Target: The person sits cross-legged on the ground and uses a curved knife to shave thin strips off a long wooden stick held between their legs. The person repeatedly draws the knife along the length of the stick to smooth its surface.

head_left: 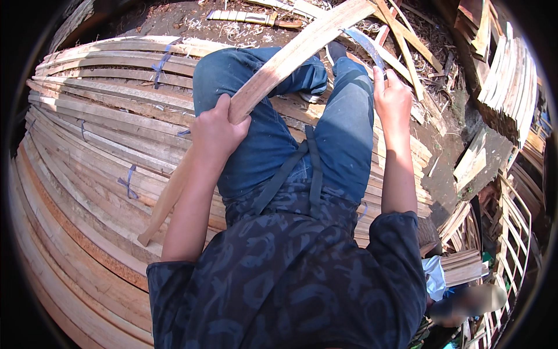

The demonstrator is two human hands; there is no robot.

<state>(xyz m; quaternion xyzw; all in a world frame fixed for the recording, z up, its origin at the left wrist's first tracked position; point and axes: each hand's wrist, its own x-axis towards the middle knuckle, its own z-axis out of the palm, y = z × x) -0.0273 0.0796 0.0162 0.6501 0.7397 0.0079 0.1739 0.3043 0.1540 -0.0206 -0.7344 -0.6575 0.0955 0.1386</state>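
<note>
A long flat wooden slat [302,55] slants across my lap, its far end beyond my knees and its near end beside my left forearm. My left hand [219,129] is closed around it near the middle. In my right hand [392,102], above my right knee, is a knife [366,45]. Its bare blade points forward and left, close to the far part of the slat; whether the two touch I cannot tell. The fingers of my right hand wrap the knife's handle, which they mostly hide.
Bundles of slats [104,122] tied with blue strips lie beneath me and to my left. Ahead, a sheathed blade [247,17] rests on ground strewn with shavings. Loose wood strips [407,43] lie at the front right. Another person [465,305] is at the lower right, near stacked wood [508,87].
</note>
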